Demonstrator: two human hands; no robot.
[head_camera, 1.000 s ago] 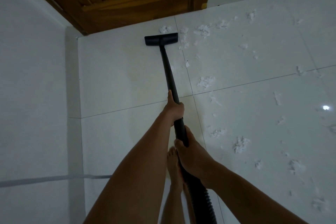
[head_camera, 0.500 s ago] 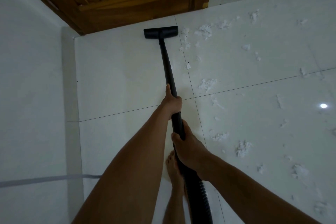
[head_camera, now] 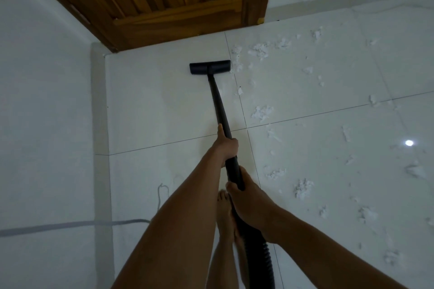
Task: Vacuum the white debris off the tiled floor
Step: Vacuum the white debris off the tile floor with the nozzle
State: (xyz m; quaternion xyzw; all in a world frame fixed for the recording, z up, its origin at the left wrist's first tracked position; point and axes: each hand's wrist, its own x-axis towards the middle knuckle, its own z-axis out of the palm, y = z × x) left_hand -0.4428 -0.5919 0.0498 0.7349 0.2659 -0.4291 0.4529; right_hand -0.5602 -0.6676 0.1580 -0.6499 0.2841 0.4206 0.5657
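A black vacuum wand (head_camera: 219,103) runs from my hands to a flat black floor nozzle (head_camera: 209,67) on the white tiled floor (head_camera: 152,105), a short way from the door. My left hand (head_camera: 226,144) grips the wand higher up, thumb along the tube. My right hand (head_camera: 246,197) grips it lower, where the ribbed hose (head_camera: 264,263) begins. White debris lies to the right of the nozzle: clumps near the door (head_camera: 259,50), a patch by the tile joint (head_camera: 261,112) and another clump (head_camera: 303,187) near my right hand.
A wooden door (head_camera: 164,0) closes the far side. A white wall (head_camera: 42,112) with a grey skirting strip runs along the left. My bare foot (head_camera: 224,209) stands under the wand. A thin cord (head_camera: 160,195) lies on the floor at left.
The nozzle went forward to the door over the debris there, then came back toward me. That clump in front of the nozzle is gone. My grip is unchanged.
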